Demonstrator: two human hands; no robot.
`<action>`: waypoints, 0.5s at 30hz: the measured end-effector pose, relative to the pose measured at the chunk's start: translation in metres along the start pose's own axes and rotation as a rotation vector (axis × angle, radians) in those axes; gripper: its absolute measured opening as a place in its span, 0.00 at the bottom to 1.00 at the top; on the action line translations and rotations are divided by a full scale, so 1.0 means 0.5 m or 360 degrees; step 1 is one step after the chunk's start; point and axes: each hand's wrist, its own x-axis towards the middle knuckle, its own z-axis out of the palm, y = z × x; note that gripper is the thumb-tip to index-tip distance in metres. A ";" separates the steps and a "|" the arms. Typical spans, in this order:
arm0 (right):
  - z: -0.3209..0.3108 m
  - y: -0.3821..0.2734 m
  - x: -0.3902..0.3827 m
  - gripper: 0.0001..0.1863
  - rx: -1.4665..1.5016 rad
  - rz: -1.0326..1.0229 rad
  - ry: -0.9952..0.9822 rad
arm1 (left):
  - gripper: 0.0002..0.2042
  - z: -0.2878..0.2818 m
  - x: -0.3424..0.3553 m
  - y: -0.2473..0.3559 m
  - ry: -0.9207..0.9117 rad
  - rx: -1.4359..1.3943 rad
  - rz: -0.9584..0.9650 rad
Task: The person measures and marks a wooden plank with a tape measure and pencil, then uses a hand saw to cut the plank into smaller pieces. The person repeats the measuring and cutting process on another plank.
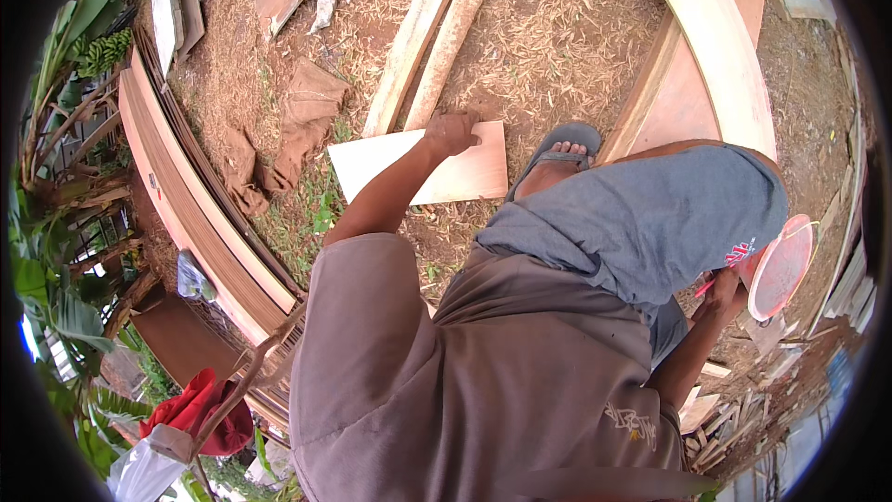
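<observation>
My left hand (452, 133) is closed over the upper edge of a pale, flat, four-sided wooden board (478, 170), its thumb lying on the board's face. The board's far edge lies by the ends of two long timbers (418, 46). Low on the right, beyond my bent knee, my right hand (725, 297) is closed around a slim red stick-like thing (705, 287), whose kind I cannot make out. Right beside that hand is a pinkish bucket (782, 270) with a thin handle, tilted in this view. Part of the right hand is in shadow.
A wide curved plank (720, 28) lies over flat boards at the right. Long stacked sheets (195, 214) run along the left near plants. Brown cloth (307, 107) lies on the leaf-strewn ground. A red bag (223, 414) hangs at lower left; wood scraps (734, 428) lie lower right.
</observation>
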 end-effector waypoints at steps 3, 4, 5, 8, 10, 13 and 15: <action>0.006 -0.020 0.052 0.08 0.0153 0.0067 -0.0303 | 0.29 -0.031 -0.018 -0.049 0.0080 -0.0305 0.0026; 0.009 -0.027 0.064 0.06 0.0060 0.0098 -0.0307 | 0.27 -0.063 -0.034 -0.086 0.0291 -0.0418 0.0109; 0.017 -0.035 0.075 0.06 -0.0002 0.0061 -0.0442 | 0.24 -0.097 -0.051 -0.126 0.0665 -0.0672 0.0014; 0.037 -0.048 0.070 0.06 -0.0029 0.0047 -0.0506 | 0.25 -0.237 -0.111 -0.287 0.1067 -0.1413 -0.0069; 0.056 -0.051 0.044 0.07 0.0019 0.0104 -0.0618 | 0.19 -0.292 -0.153 -0.368 0.1245 -0.1336 0.0197; 0.086 -0.053 -0.009 0.13 0.0213 0.0383 -0.0518 | 0.20 -0.327 -0.133 -0.419 0.0742 -0.1413 0.0012; 0.083 -0.062 -0.041 0.16 0.0210 0.0428 -0.0477 | 0.32 -0.316 -0.082 -0.397 0.0681 -0.0032 -0.0428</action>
